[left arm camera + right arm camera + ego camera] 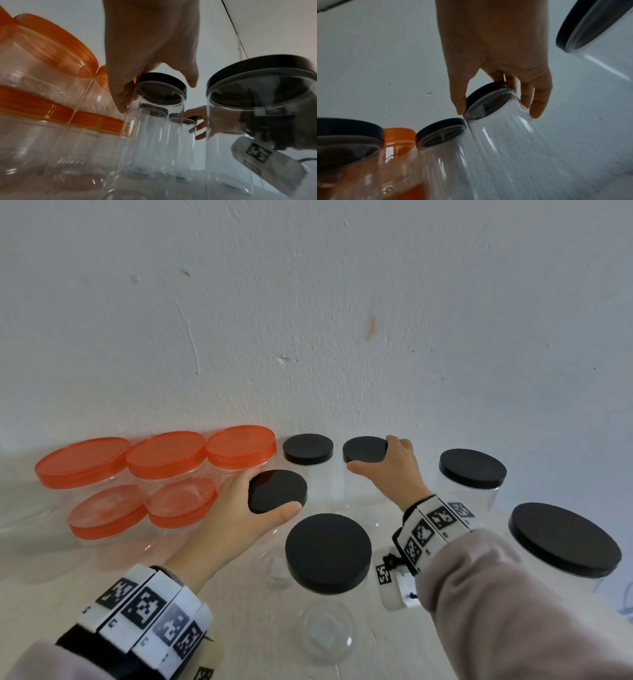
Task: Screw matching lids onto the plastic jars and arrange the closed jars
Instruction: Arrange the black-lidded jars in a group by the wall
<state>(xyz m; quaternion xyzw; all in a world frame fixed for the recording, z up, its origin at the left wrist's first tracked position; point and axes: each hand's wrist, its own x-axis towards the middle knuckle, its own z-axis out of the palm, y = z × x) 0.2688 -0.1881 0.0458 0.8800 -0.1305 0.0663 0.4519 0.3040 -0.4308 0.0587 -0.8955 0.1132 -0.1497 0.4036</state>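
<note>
Clear plastic jars stand on a pale table by the wall. My left hand (253, 501) grips the black lid (277, 490) of a tall slim jar (150, 128), thumb on the near edge and fingers (120, 97) down the far left side. My right hand (387, 463) holds the black lid (364, 449) of another slim jar (501, 135) at the back; that jar looks tilted in the right wrist view. A third slim black-lidded jar (307, 449) stands between them by the wall.
Several orange-lidded jars (164, 455) are packed at the left, in two rows. Wider black-lidded jars stand in the near middle (328, 553), at the right (472, 469) and at the near right (564, 539). The white wall (308, 320) closes off the back.
</note>
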